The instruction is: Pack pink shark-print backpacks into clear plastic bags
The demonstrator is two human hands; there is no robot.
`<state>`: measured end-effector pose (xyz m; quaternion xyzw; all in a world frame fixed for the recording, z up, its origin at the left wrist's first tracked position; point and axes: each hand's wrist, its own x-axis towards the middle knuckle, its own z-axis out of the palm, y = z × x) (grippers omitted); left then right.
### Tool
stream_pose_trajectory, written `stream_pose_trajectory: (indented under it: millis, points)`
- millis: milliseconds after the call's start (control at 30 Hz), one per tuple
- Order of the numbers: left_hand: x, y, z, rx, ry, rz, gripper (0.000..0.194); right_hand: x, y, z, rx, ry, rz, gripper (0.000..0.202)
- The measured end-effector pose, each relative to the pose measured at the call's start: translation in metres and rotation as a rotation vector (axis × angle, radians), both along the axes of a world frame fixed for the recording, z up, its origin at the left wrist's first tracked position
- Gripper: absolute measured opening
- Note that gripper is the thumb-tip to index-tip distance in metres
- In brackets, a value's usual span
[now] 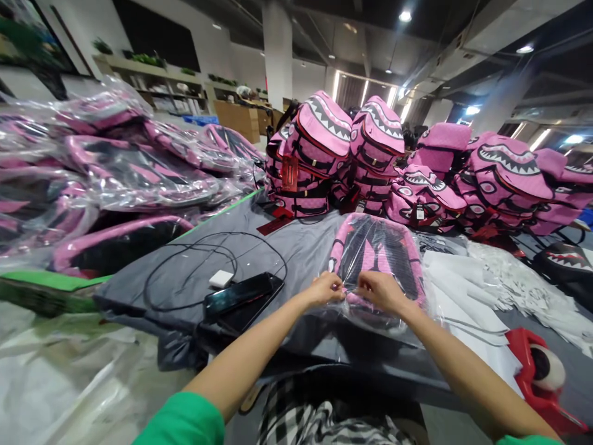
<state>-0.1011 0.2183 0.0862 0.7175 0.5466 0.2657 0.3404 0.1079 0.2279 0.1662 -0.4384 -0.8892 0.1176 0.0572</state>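
A pink and black backpack (377, 256) lies flat in a clear plastic bag (391, 318) on the table in front of me. At its near left corner, the fingers of my left hand (325, 287) are pinched on the plastic. My right hand (380, 290) is over the near edge of the backpack, fingers curled and closed on the same plastic. The bag's near end hangs loosely between and below my hands.
Pink backpacks (319, 136) with shark-mouth prints stand along the table's back. Bagged backpacks (134, 167) are piled at left. A phone (238, 293), cable and white charger (221, 279) lie left of me. White sheets (454, 290) and a red tape dispenser (532, 371) are at right.
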Motion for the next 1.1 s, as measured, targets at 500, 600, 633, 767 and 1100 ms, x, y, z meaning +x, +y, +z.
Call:
stream_pose_trajectory:
  millis: [500, 600, 633, 767, 1100]
  points:
    - [-0.002, 0.000, 0.008, 0.045, 0.142, -0.067, 0.017, 0.000, 0.000, 0.004, 0.127, -0.137, -0.211, 0.030]
    - [-0.004, -0.002, 0.012, 0.065, 0.160, -0.122, 0.032, 0.040, -0.012, 0.001, 0.186, 0.123, -0.292, 0.027]
    - [-0.003, -0.002, 0.011, 0.075, 0.168, -0.126, 0.039, 0.050, -0.019, -0.004, 0.196, 0.194, -0.262, 0.026]
    - [0.003, -0.003, 0.001, 0.126, 0.218, -0.085, 0.056, 0.052, -0.046, -0.030, 0.244, 0.313, -0.021, 0.017]
    - [-0.004, -0.002, 0.022, 0.115, 0.186, -0.121, 0.049, 0.027, -0.029, -0.034, 0.147, 0.064, -0.059, 0.044]
